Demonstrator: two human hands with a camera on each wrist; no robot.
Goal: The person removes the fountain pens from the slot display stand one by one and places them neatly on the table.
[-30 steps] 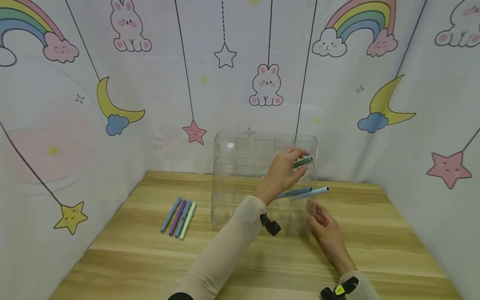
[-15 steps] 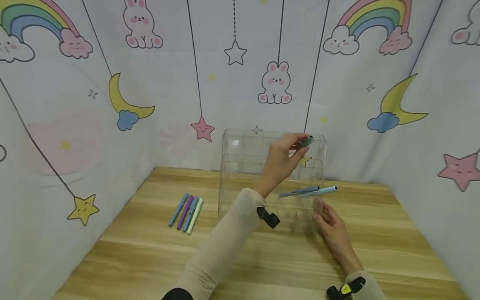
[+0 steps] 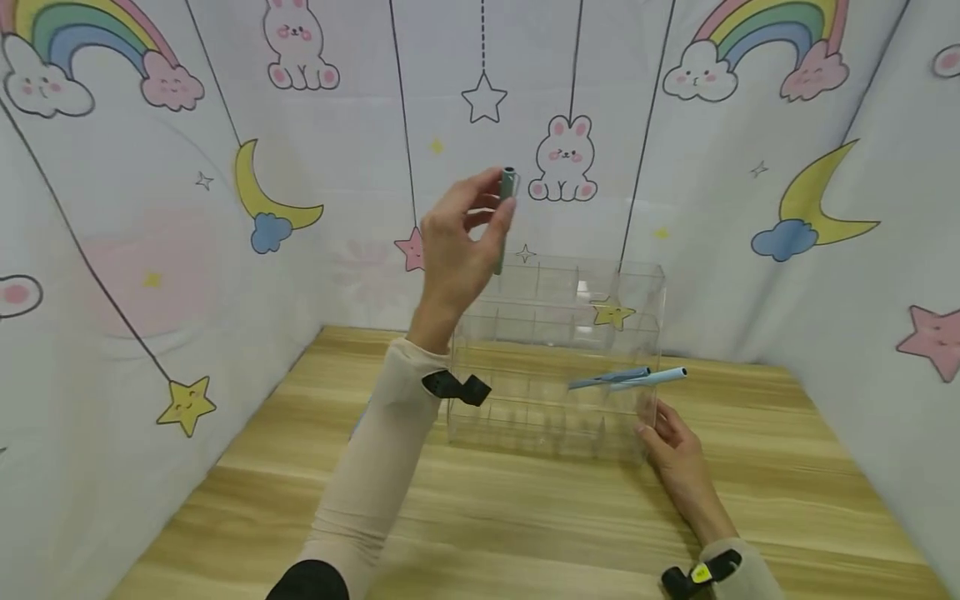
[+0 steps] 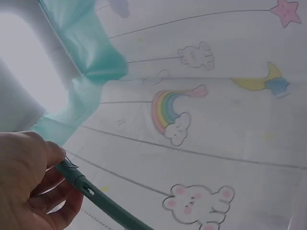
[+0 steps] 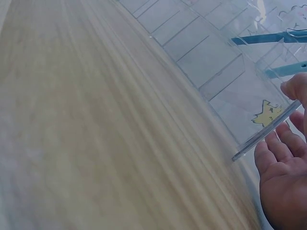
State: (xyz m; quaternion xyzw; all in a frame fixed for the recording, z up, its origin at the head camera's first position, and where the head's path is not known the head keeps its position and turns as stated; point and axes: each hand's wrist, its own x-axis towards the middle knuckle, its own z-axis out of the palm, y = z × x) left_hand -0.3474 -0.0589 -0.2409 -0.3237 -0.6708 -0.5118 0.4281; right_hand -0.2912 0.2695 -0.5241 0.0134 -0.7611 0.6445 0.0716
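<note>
My left hand (image 3: 459, 246) pinches a green pen (image 3: 507, 185) between thumb and fingers, raised above the left part of a clear acrylic rack (image 3: 555, 321). The pen stands nearly upright, cap end at the top; the left wrist view shows the pen's cap and barrel (image 4: 110, 206). With thumb on one side and fingers on the other, my right hand (image 3: 681, 471) grips the rack's right side panel (image 5: 268, 130) low down. A blue pen (image 3: 606, 379) and a light blue pen (image 3: 666, 376) lie slanted in the rack's compartments, their ends sticking out.
The rack stands on a wood-grain table (image 3: 525, 533) near the back curtain (image 3: 360, 183), which is printed with rabbits, stars and moons. Beside my left forearm shows a sliver of a blue pen (image 3: 362, 417); the forearm covers that part of the table.
My left hand has pulled the green pen out from the rack's upper right, lifted it and carried it left, turning it upright. The right hand keeps its grip. The head view has shifted slightly.
</note>
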